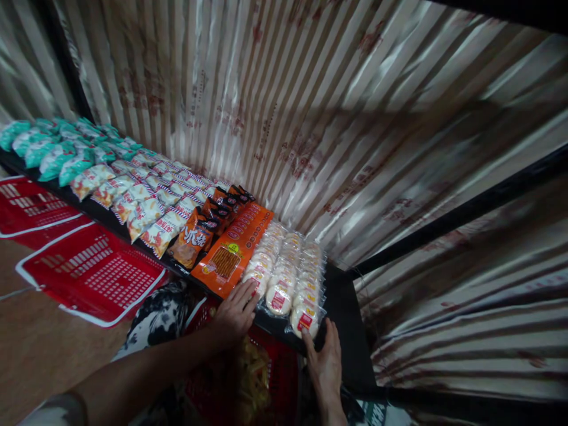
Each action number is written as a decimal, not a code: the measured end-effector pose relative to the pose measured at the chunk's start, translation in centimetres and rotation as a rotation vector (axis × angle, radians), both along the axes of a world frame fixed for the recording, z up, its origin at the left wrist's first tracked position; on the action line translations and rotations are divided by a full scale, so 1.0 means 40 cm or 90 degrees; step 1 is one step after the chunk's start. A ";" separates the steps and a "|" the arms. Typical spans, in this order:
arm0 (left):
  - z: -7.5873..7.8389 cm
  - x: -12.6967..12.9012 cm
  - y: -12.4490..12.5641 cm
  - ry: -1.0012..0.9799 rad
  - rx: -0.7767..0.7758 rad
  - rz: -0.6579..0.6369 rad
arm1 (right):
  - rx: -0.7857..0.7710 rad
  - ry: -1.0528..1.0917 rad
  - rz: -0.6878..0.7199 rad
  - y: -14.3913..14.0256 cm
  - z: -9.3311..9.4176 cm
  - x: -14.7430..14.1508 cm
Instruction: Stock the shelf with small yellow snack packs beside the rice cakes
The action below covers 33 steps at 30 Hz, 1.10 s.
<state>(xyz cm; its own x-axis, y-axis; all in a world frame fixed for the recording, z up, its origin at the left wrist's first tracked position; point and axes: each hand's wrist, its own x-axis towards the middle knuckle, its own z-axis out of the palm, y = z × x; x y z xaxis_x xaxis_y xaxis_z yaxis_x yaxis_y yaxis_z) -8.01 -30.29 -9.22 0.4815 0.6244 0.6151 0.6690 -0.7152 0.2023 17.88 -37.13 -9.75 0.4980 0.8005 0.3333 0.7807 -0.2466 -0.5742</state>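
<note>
Glossy striped sheeting (337, 106) is lining the wall behind a black shelf (344, 307), dim light is glancing off its folds, and a brown floor (31, 349) is showing beneath red baskets (95, 272).

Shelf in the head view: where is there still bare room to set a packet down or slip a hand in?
Bare shelf shows only right of the round cake packs, up to the striped curtain. Left of them, the orange flat pack, chip bags and teal bags lie edge to edge. Both hands, left hand and right hand, sit at the cake packs' front edge.
</note>
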 end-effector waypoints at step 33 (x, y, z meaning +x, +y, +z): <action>0.032 0.066 0.049 0.022 -0.011 0.011 | -0.348 -0.308 0.358 0.529 0.259 -0.267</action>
<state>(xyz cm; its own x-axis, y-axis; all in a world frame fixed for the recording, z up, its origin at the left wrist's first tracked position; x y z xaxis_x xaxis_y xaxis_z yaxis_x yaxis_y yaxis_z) -5.35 -28.34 -7.95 0.4919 0.6432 0.5868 0.6875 -0.7004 0.1915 7.19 -15.98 0.61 -0.1077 0.9899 -0.0923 0.9924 0.1015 -0.0690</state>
